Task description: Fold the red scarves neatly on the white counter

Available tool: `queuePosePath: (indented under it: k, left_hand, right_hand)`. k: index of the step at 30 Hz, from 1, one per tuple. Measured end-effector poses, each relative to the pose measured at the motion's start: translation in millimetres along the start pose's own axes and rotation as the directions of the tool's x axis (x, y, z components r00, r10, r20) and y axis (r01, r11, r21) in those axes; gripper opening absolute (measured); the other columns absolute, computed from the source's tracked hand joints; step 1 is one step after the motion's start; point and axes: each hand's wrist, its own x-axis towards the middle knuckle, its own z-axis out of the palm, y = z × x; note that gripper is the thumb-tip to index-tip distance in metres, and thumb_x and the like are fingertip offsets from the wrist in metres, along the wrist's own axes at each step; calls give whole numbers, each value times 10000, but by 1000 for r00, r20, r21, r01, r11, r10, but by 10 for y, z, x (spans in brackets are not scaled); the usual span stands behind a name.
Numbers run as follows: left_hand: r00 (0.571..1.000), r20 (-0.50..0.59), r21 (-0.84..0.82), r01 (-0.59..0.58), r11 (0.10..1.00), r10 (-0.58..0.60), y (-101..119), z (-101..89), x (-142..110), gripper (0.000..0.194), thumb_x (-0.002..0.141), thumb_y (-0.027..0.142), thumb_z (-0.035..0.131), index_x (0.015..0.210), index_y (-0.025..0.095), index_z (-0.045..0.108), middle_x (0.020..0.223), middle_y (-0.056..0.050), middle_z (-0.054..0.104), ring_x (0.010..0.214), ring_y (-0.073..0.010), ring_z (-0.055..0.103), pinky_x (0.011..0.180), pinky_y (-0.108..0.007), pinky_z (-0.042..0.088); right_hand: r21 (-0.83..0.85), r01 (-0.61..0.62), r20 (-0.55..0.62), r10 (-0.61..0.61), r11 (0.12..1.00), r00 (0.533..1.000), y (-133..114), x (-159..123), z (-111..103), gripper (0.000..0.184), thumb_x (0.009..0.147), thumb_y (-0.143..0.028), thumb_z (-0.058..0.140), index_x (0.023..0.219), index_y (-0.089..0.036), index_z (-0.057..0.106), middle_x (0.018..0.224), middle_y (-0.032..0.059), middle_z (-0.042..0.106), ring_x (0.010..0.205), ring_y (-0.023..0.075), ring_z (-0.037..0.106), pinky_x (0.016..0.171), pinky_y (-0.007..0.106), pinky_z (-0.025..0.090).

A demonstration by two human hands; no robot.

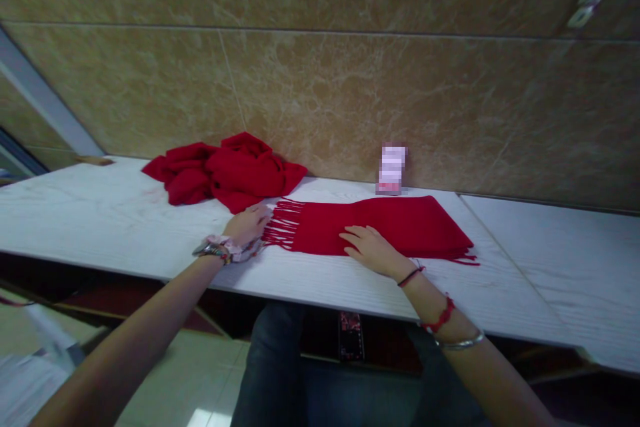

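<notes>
A folded red scarf [380,223] lies lengthwise on the white tabletop [125,233], its tasselled fringe [284,223] pointing left. My right hand [373,250] rests flat on the scarf's near half with its fingers spread. At the outer ends of the fringe is my left hand [247,225], fingers stretched out and touching the strands. Just behind my left hand sits a crumpled heap of red cloth [230,170], apparently the same fabric.
A phone [393,170], its screen blurred out, leans upright against the brown tiled wall [320,93]. To the right, a seam [500,250] crosses the tabletop. Under the table, a dark patterned object [351,337] lies on a shelf above my legs.
</notes>
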Motion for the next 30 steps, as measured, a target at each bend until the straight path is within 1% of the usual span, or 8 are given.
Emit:
queuePosePath:
  k: [3, 6, 9, 13, 17, 22, 25, 30]
  left_hand:
    - [995, 26, 33, -102, 994, 101, 138, -73, -108, 440, 919, 339, 256, 1277, 142, 420, 1351, -110, 397, 1239, -198, 366, 1002, -344, 326]
    - [948, 177, 17, -270, 963, 263, 244, -47, -219, 473, 921, 385, 276, 1343, 182, 347, 1429, -102, 277, 1307, -232, 244, 1022, -402, 282]
    - [940, 279, 36, -214, 976, 196, 179, 0, -309, 452, 932, 374, 265, 1362, 244, 318, 1435, -91, 266, 1303, -280, 244, 983, -496, 294]
    - [944, 310, 53, -137, 989, 114, 112, -56, -342, 463, 932, 376, 271, 1382, 264, 273, 1438, -111, 249, 1305, -325, 219, 962, -565, 274]
    - [913, 246, -10, -333, 943, 326, 416, -214, -287, 526, 913, 412, 332, 1382, 179, 280, 1449, -142, 203, 1331, -287, 156, 1022, -463, 252]
    - [807, 149, -35, -574, 818, 572, 849, -312, -229, 311, 870, 279, 470, 1159, 194, 550, 1187, -86, 543, 1081, -199, 507, 914, -319, 405]
    - [793, 173, 6, -594, 804, 584, 915, -318, -226, 212, 841, 173, 488, 1011, 175, 615, 969, -61, 612, 842, -158, 586, 746, -255, 471]
    - [799, 213, 39, -583, 812, 563, 865, -343, -203, 313, 792, 60, 481, 1065, 176, 581, 986, -56, 605, 848, -156, 583, 708, -234, 467]
  right_hand:
    - [-14, 2, 3, -2, 1000, 1000, -5, -5, 2, 385, 903, -296, 375, 1244, -169, 502, 1309, 98, 481, 1204, 208, 410, 1012, 412, 290]
    - [-41, 13, -1, -13, 999, 1000, -13, -15, 4, 387, 911, -284, 352, 1249, -164, 497, 1313, 99, 477, 1207, 215, 405, 1012, 421, 289]
    - [-57, 27, -3, -28, 998, 1000, -18, -27, 3, 395, 912, -278, 349, 1265, -157, 479, 1324, 104, 463, 1216, 220, 394, 1021, 425, 279]
    - [-45, 25, 4, -25, 999, 1000, -23, -18, 2, 396, 905, -259, 362, 1266, -144, 477, 1318, 114, 467, 1218, 221, 395, 1031, 418, 276]
    - [19, 66, -37, -66, 998, 997, -41, 21, -7, 393, 887, -259, 407, 1247, -130, 497, 1324, 132, 455, 1238, 220, 372, 1034, 407, 291]
    - [111, 167, -45, -163, 980, 986, -62, 25, -51, 328, 878, -231, 432, 1160, -145, 576, 1212, 105, 564, 1139, 181, 480, 981, 334, 380]
    - [103, 155, -49, -150, 983, 987, -41, -1, -75, 293, 867, -190, 444, 1102, -142, 613, 1140, 99, 611, 1075, 176, 528, 944, 325, 414]
    - [87, 178, -47, -175, 980, 983, -17, -28, -89, 275, 849, -175, 469, 1068, -124, 628, 1111, 110, 625, 1032, 178, 554, 924, 319, 423]
